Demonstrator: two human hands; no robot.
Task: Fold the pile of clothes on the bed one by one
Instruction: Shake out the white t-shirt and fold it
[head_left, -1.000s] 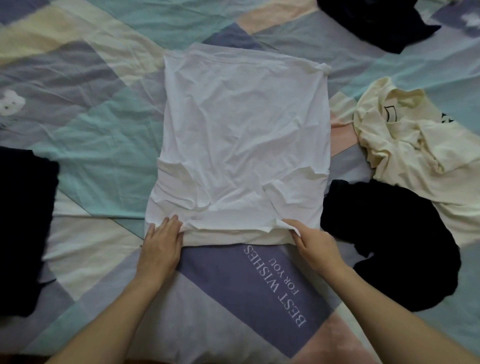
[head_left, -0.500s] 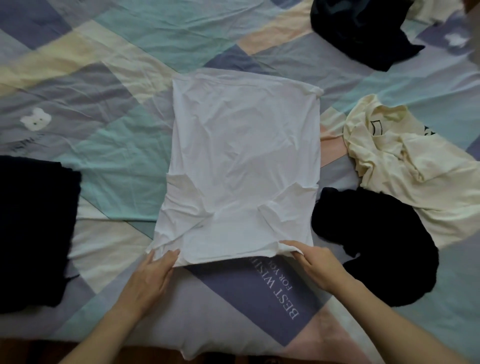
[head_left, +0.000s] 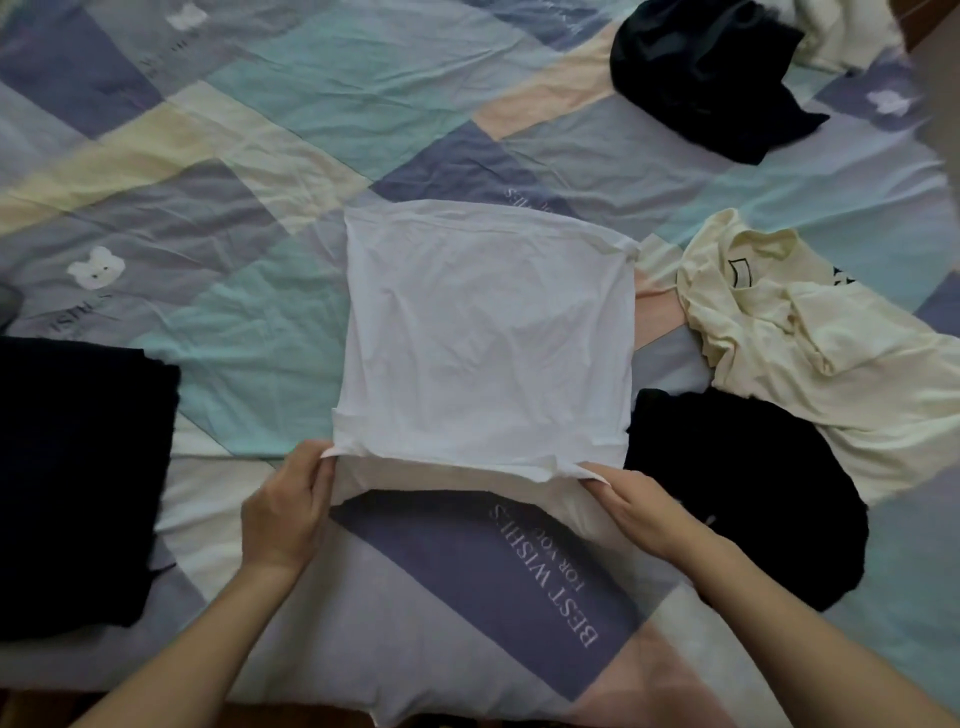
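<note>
A patchwork bedspread (head_left: 291, 171) in teal, lilac and cream fills the frame, and at its centre a white garment (head_left: 483, 338) is laid out as a rough rectangle, its near edge raised off the cover. At the right of the frame a cream T-shirt (head_left: 810, 353) is left crumpled, with a black garment (head_left: 743, 488) bunched just below it; a flat dark stack (head_left: 78, 478) is seen at the left edge and another dark heap (head_left: 711, 78) at the upper right. The lower left corner of the white garment is pinched by the left hand (head_left: 285, 514), fingers curled round the cloth, while the lower right corner is gripped by the right hand (head_left: 644, 509). The step in hand is judged to be the lengthwise fold, bottom hem to top. It is best done with both corners lifted level and kept taut, carried straight up the frame, and laid edge on edge so that the tucked sides are not dragged loose.
</note>
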